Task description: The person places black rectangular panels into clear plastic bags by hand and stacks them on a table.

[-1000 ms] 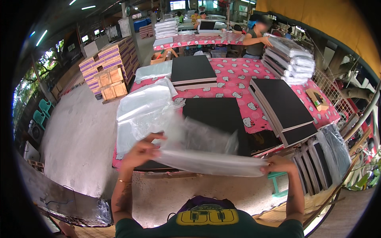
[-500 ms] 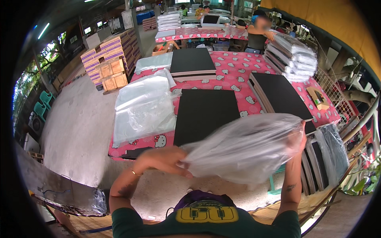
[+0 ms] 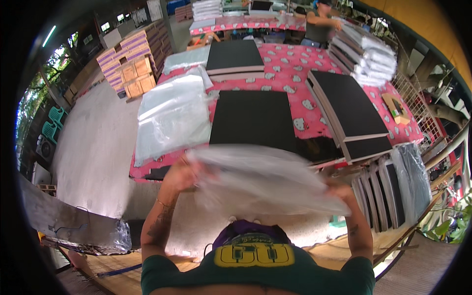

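Note:
Between my two hands a clear plastic bag (image 3: 265, 179) is stretched sideways, blurred by motion. My left hand (image 3: 186, 173) is closed on its left end, its fingers partly showing through the film. The right end is gripped by my right hand (image 3: 339, 189), which is smeared and partly behind the plastic. Just beyond the bag, a flat black panel (image 3: 252, 118) lies on the pink patterned table cover (image 3: 301, 101); the bag hides its near edge. Left of that panel is a pile of clear plastic bags (image 3: 172, 118).
Black panels with pale edges are stacked at the far side (image 3: 235, 56) and right (image 3: 349, 105). More panels (image 3: 378, 196) stand upright below the table's right edge. A small cardboard box (image 3: 396, 109) sits at right. Beside wrapped stacks (image 3: 368, 56), a co-worker (image 3: 319, 24) stands. Cartons (image 3: 135, 56) are piled left.
The bag has come nearer my body and lies more level. My right hand has dropped from beside the right stack, and my left hand has risen a little. The view has tilted downward.

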The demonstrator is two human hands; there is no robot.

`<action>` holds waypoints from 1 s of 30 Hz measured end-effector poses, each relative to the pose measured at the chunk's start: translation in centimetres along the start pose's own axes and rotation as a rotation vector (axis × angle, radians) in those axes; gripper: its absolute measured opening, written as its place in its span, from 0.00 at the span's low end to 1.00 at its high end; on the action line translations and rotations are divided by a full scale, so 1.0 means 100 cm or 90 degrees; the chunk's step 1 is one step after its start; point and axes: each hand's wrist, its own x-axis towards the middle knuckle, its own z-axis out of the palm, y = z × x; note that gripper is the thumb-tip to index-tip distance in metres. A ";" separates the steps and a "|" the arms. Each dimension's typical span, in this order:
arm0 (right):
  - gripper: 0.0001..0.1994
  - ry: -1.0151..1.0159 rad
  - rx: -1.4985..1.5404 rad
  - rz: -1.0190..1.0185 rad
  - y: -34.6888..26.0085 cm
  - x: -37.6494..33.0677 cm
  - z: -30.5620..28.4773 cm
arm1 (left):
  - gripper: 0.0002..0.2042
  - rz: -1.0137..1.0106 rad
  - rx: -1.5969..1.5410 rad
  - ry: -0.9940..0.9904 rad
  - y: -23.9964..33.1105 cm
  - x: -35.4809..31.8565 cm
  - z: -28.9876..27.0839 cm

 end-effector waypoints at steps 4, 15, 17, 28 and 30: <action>0.21 -0.062 0.276 -0.087 0.026 0.012 0.029 | 0.15 -0.165 0.401 -0.117 -0.055 -0.031 -0.050; 0.30 0.618 -0.257 -0.057 0.113 0.072 0.061 | 0.18 0.045 0.596 0.529 -0.172 -0.021 -0.057; 0.30 0.685 -0.320 -0.072 0.116 0.089 0.072 | 0.22 -0.090 0.706 0.616 -0.179 -0.010 -0.058; 0.21 0.536 -0.191 -0.147 0.001 0.051 0.088 | 0.20 0.027 0.249 0.341 -0.058 -0.030 -0.049; 0.19 0.471 0.061 -0.260 -0.084 0.042 0.122 | 0.20 0.161 0.125 0.288 0.014 -0.027 -0.029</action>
